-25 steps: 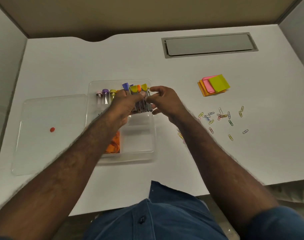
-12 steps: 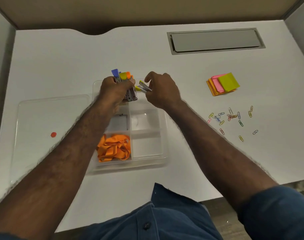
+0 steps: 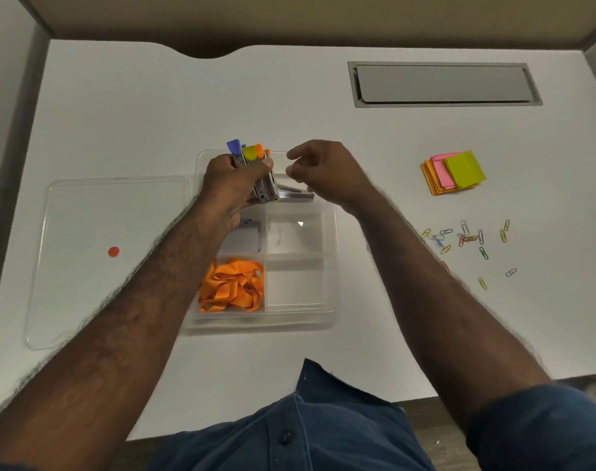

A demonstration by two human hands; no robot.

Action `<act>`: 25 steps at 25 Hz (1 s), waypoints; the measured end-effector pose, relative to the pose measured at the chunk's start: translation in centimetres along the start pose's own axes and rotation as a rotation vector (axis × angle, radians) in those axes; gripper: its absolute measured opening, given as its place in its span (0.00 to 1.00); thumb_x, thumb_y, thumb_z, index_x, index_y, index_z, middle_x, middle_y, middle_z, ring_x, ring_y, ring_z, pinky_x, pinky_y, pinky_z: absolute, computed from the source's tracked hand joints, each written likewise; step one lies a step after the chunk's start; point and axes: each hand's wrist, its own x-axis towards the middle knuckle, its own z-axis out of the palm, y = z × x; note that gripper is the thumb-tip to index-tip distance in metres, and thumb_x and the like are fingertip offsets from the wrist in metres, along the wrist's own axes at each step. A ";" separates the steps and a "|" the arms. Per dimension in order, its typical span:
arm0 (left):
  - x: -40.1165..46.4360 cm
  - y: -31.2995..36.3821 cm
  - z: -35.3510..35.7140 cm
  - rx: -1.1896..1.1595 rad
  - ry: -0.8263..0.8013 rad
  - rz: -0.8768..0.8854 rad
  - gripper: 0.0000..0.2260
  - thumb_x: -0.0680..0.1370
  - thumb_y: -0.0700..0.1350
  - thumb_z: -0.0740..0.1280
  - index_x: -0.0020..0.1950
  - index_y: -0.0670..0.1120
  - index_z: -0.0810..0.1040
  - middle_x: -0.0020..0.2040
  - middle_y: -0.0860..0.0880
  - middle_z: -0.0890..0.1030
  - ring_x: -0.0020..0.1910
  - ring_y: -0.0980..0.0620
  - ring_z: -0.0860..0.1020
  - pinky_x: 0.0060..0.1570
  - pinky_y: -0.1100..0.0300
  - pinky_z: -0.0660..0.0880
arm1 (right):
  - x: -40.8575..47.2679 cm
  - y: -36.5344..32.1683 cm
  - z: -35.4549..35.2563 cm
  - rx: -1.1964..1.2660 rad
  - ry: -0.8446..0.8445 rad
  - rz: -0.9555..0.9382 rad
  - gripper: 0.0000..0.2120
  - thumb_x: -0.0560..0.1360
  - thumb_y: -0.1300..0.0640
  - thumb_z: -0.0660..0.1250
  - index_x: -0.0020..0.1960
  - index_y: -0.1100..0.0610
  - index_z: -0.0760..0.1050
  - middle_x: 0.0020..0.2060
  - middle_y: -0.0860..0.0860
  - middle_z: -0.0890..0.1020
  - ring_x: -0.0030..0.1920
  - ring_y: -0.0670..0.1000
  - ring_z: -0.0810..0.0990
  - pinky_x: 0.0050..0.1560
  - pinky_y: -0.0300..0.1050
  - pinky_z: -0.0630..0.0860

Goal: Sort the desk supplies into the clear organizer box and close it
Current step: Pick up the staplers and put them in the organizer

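The clear organizer box [image 3: 328, 266] sits mid-desk, split into compartments. My left hand [image 3: 233, 185] grips a bundle of small staplers [image 3: 252, 164] with purple, yellow and orange caps, held upright over the box's far compartment. One stapler [image 3: 294, 193] lies flat in that far compartment. My right hand [image 3: 323, 171] hovers just above it, fingers loosely curled and holding nothing. Orange ribbon [image 3: 233, 287] fills the near-left compartment. A white card [image 3: 243, 237] lies in the middle-left compartment. The clear lid [image 3: 86, 232], with a red dot on it, rests flat left of the box.
A stack of sticky notes [image 3: 454, 171] in orange, pink and yellow-green lies at the right. Several coloured paper clips [image 3: 469, 241] are scattered near them. A grey cable hatch [image 3: 444, 83] is set into the desk's far side.
My right hand pulled one stapler from the bundle, laid it flat in the far compartment and let go. The left hand keeps the rest of the bundle upright.
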 end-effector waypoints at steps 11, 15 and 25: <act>-1.0 1.5 3.2 -0.136 -0.106 -0.064 0.15 0.76 0.46 0.79 0.58 0.41 0.83 0.51 0.42 0.88 0.45 0.46 0.89 0.43 0.47 0.87 | -1.2 0.3 -1.7 0.195 0.005 0.079 0.13 0.70 0.62 0.80 0.54 0.56 0.86 0.42 0.54 0.89 0.43 0.54 0.89 0.44 0.50 0.86; -0.5 1.5 2.0 -0.096 -0.049 -0.038 0.11 0.79 0.46 0.76 0.57 0.42 0.81 0.54 0.44 0.88 0.46 0.48 0.89 0.43 0.52 0.86 | -0.5 -0.2 -2.5 -0.297 0.074 -0.004 0.17 0.71 0.59 0.76 0.59 0.51 0.86 0.45 0.47 0.88 0.45 0.48 0.84 0.44 0.41 0.78; -0.7 1.2 0.4 -0.009 0.002 0.011 0.17 0.78 0.46 0.77 0.64 0.44 0.79 0.57 0.44 0.86 0.50 0.47 0.88 0.53 0.48 0.86 | 0.3 -0.8 -1.0 0.135 0.027 0.082 0.27 0.71 0.64 0.76 0.68 0.55 0.74 0.44 0.56 0.86 0.44 0.57 0.87 0.47 0.53 0.86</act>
